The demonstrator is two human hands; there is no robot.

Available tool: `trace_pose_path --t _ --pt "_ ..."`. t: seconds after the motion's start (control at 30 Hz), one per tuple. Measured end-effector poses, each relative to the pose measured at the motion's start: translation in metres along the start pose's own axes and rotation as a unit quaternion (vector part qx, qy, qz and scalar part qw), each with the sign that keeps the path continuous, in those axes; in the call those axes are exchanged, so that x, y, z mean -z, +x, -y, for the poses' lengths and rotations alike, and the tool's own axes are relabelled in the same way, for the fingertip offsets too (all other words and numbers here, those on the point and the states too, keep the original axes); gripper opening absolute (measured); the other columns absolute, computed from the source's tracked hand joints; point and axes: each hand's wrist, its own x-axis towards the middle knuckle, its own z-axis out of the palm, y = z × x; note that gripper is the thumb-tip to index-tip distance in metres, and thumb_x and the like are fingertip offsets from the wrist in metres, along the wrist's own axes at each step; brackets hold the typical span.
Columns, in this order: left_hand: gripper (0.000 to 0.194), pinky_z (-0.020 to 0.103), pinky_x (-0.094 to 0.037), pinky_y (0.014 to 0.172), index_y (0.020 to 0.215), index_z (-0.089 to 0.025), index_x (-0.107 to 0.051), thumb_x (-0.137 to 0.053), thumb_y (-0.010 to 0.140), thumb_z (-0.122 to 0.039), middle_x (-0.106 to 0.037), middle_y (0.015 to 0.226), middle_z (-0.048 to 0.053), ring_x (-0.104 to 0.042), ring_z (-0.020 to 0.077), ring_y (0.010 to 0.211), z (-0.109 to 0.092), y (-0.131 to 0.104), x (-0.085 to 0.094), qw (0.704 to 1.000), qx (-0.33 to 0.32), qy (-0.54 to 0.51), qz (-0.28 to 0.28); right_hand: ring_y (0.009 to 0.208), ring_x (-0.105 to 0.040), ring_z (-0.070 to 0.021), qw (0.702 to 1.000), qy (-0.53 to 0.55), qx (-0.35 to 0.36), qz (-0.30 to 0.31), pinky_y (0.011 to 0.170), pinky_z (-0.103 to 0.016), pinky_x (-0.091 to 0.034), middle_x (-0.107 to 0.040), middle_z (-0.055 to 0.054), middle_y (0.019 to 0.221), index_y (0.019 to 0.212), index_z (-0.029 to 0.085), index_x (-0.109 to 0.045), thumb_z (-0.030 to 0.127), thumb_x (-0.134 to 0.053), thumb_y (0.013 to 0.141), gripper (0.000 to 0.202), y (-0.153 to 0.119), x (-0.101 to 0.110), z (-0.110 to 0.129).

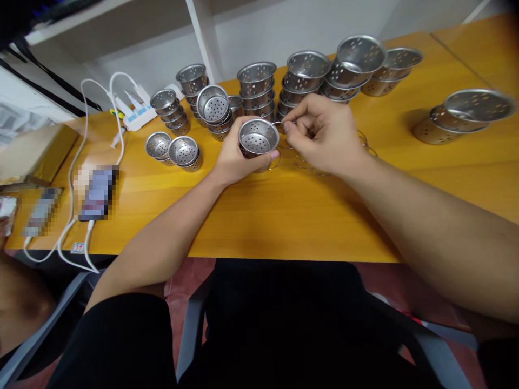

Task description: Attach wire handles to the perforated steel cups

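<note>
A small perforated metal cup [258, 141] is gripped in my left hand [232, 156], its mouth tilted up toward me. My left thumb lies along its near side, where a thin wire loop also hangs below. To its right, my right hand [324, 132] pinches a thin wire ring [276, 123] at the cup's rim. Whether that wire passes through a hole in the cup is too small to tell. More wire rings [367, 143] lie on the table under and beside my right hand, partly hidden by it.
Stacks of perforated cups [256, 86] line the back of the yellow table [243, 227], with others at left [184, 151] and a larger pair [458, 119] at far right. A power strip [140, 113], white cables and two phones [97, 192] occupy the left. Another person's arm [24, 302] shows at lower left.
</note>
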Motion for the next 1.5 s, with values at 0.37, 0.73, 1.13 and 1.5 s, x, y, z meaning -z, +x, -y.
trace_pose_path --t 0.37,0.73,1.13,1.5 --pt "0.094 0.052 -0.071 0.120 0.168 -0.031 -0.041 -0.092 0.102 -0.075 -0.071 0.151 0.012 -0.082 0.0314 0.138 -0.002 -0.003 -0.005 0.999 -0.032 0.019 0.006 0.055 -0.040 -0.0194 0.999 0.032 0.018 -0.001 0.057 -0.045 -0.031 -0.049 0.004 0.061 0.098 0.034 -0.070 0.084 -0.089 0.104 0.054 0.000 -0.005 -0.003" --pt "0.097 0.059 -0.060 0.136 0.170 -0.036 -0.048 -0.100 0.095 -0.069 -0.065 0.159 0.013 -0.072 0.0360 0.152 0.001 -0.001 -0.001 0.998 -0.048 0.041 -0.019 0.053 -0.040 -0.0207 1.000 0.018 0.012 -0.019 0.055 -0.042 -0.032 -0.049 0.004 0.062 0.096 0.035 -0.068 0.081 -0.089 0.103 0.051 0.001 -0.004 -0.002" --pt "0.092 0.063 -0.055 0.136 0.150 -0.032 -0.066 -0.115 0.078 -0.062 -0.066 0.144 0.009 -0.070 0.0379 0.143 0.000 0.001 0.001 0.997 -0.022 0.060 -0.049 0.053 -0.039 -0.0200 1.000 0.019 0.009 -0.010 0.054 -0.041 -0.034 -0.048 0.004 0.060 0.094 0.034 -0.070 0.072 -0.092 0.103 0.045 0.000 -0.004 -0.001" --pt "0.095 0.059 -0.064 0.132 0.171 -0.032 -0.046 -0.095 0.100 -0.072 -0.070 0.159 0.013 -0.076 0.0363 0.150 -0.004 0.002 -0.008 0.999 -0.020 0.034 -0.015 0.056 -0.041 -0.0217 1.000 0.025 -0.011 0.001 0.056 -0.044 -0.038 -0.047 0.003 0.060 0.093 0.036 -0.070 0.079 -0.094 0.098 0.050 0.000 -0.005 0.001"
